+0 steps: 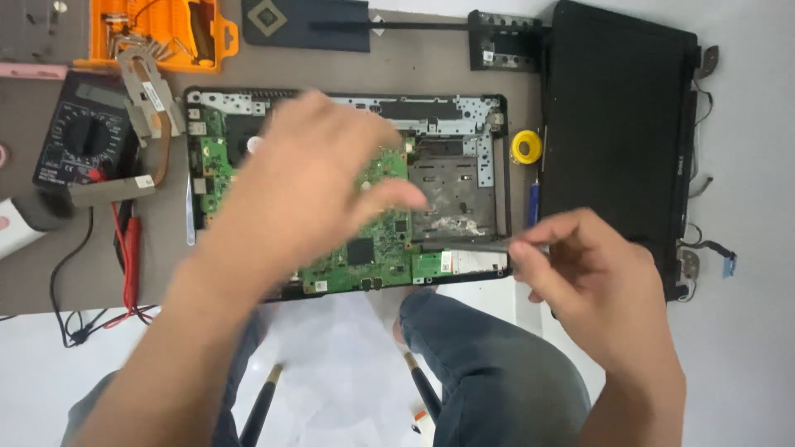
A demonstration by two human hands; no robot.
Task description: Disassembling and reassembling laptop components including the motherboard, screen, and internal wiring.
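The open laptop base [348, 108] lies flat on the table [464, 70], and everything here is placed against it. Nearest the wearer, the right hand [588, 281] sits at the base's front right corner, fingers pinched narrow on a thin metal tool [464, 246] whose tip lies over the front edge of the tray; a slip of that tip could scratch the small green board at the corner or short something, judging by how close it lies. The left hand [306, 190] hovers blurred over the middle of the base, fingers spread fairly wide above the green motherboard [377, 248]; whether it touches the board cannot be told, but a careless press there could flex it or snag a connector. Left of the base lie tweezers [190, 211], red probe leads [131, 257] and a multimeter [83, 132], with a copper heatsink [149, 103] just beside its rear left corner, where a sweeping forearm could knock them. Right of the base stand a yellow tape roll [527, 146] and the detached black screen [617, 124]. Beyond its rear edge sits an orange bit case [157, 29].
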